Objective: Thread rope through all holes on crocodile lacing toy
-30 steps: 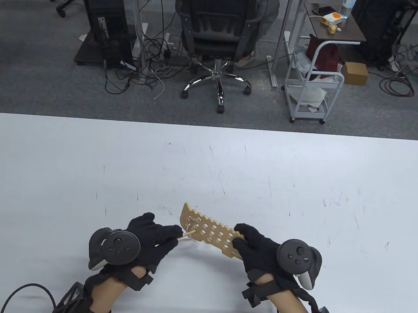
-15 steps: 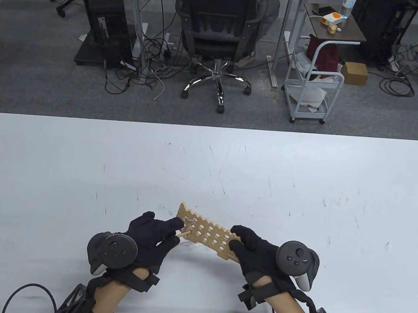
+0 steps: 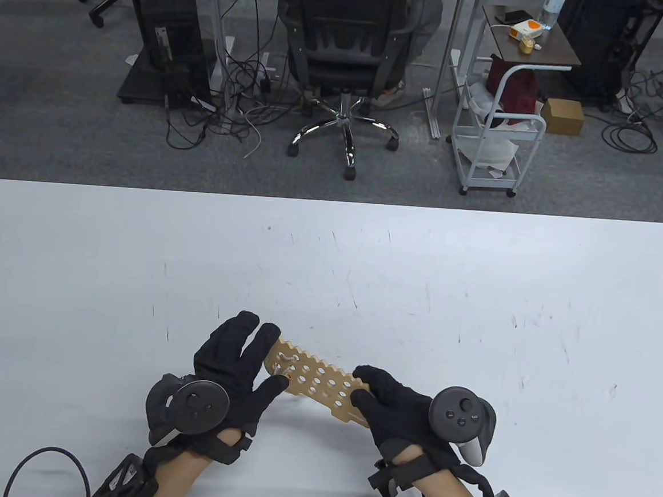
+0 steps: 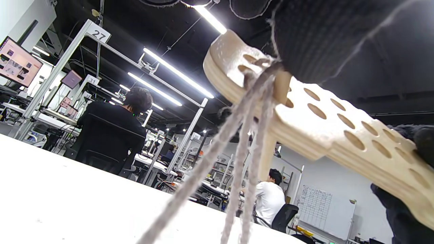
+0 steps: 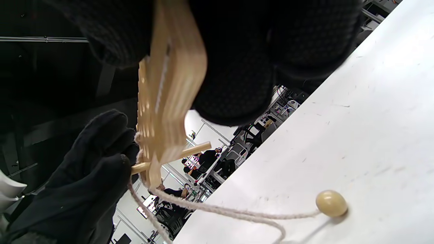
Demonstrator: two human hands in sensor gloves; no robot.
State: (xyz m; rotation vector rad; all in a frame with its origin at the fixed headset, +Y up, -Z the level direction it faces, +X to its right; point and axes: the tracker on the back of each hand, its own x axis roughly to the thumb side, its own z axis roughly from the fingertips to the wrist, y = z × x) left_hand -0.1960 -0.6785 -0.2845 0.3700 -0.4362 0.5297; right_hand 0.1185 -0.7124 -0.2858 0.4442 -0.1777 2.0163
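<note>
Needle: As we pushed the wooden needle [image 3: 286, 378] deeper into the crocodile board [image 3: 321, 378], left hand [image 3: 242, 362] fingers pinched it.
Board: right hand [image 3: 393, 405] fingers clamped its end.

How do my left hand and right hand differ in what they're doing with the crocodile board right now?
The left hand works at the laced end of the crocodile board, fingers extended, thumb at the wooden needle. The right hand grips the opposite, unlaced end, fingers curled. Both wear black gloves.
</note>
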